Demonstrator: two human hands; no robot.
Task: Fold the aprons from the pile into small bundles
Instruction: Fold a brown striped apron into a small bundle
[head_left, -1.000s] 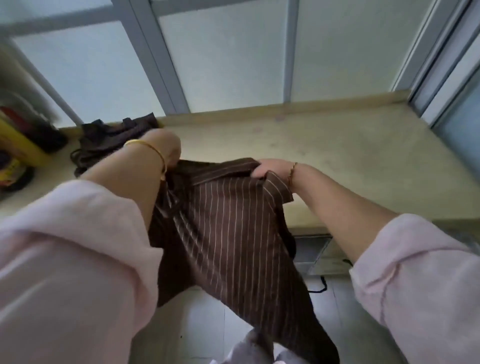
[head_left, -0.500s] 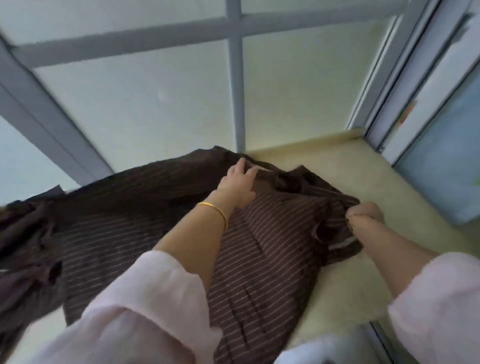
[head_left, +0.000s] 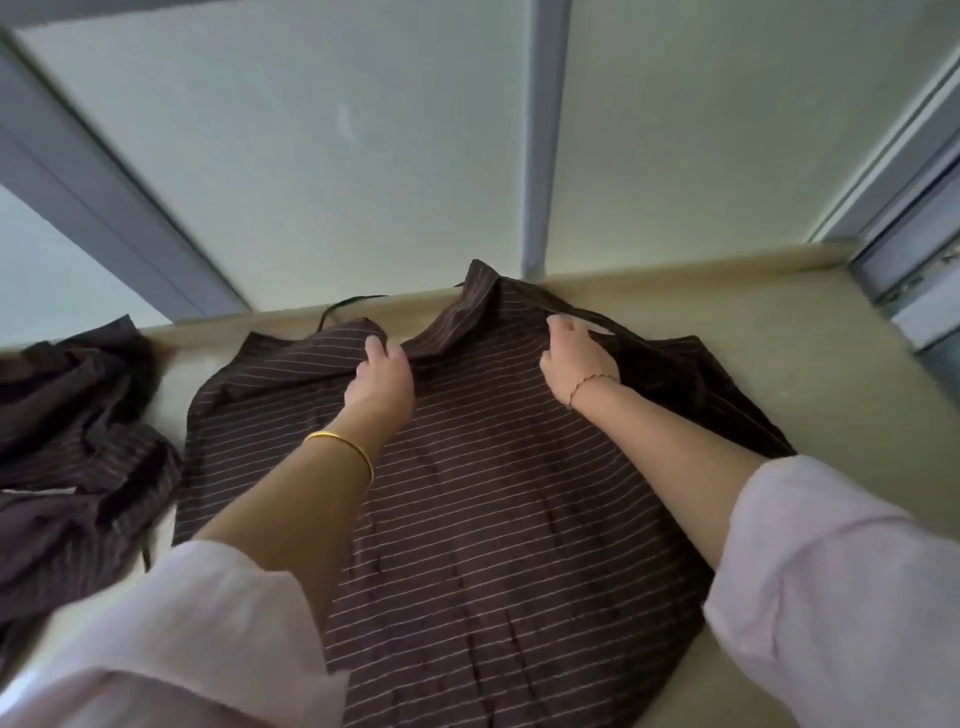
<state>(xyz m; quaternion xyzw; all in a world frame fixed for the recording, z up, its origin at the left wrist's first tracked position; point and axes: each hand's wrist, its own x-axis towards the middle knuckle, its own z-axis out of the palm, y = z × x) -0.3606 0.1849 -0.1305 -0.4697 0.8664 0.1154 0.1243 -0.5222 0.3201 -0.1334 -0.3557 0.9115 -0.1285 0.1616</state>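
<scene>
A dark brown apron (head_left: 493, 493) with thin pale stripes lies spread over a beige counter (head_left: 789, 364), filling the centre and lower middle of the frame. Its upper edge is rumpled and rises against the low ledge at the foot of a frosted window (head_left: 322, 156). A thin dark strap (head_left: 353, 302) loops out from that edge onto the ledge.

The left hand (head_left: 382, 374) sits just left of centre, its fingers curled down over a raised fold near the apron's top edge and grasping the cloth. The right hand (head_left: 574, 358), just right of centre, has its fingers bent onto the upper hem and holds the fabric there. The 2 hands are near each other, with a ridge of cloth between them.

A gold bangle (head_left: 345, 452) circles the left wrist, a thin chain bracelet (head_left: 592, 382) the right. Both forearms come out of pale pink sleeves (head_left: 831, 597) at the bottom corners.

At the left edge of the frame, a crumpled pile of matching striped aprons (head_left: 78, 441) rests on the counter, just beside the spread one.
</scene>
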